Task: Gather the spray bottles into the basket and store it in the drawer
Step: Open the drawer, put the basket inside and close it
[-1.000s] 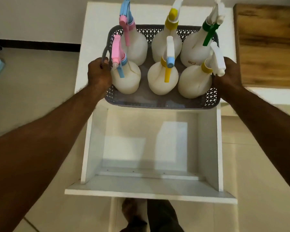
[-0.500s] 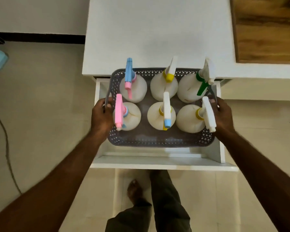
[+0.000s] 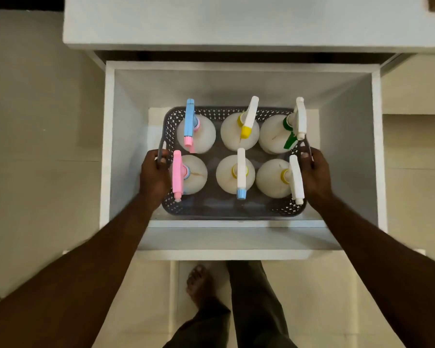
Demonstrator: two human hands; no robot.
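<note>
Left hand [image 3: 154,176] curled round basket [image 3: 232,209] L handle, right hand [image 3: 315,175] round R handle. Basket w/ six spray bottles [image 3: 232,177] down inside open drawer [image 3: 349,146].

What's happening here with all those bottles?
A person is putting a grey basket of six spray bottles into an open white drawer. The left hand grips the basket's left handle and the right hand grips its right one. The basket sits low inside the drawer, which is pulled out from under a white tabletop.
</note>
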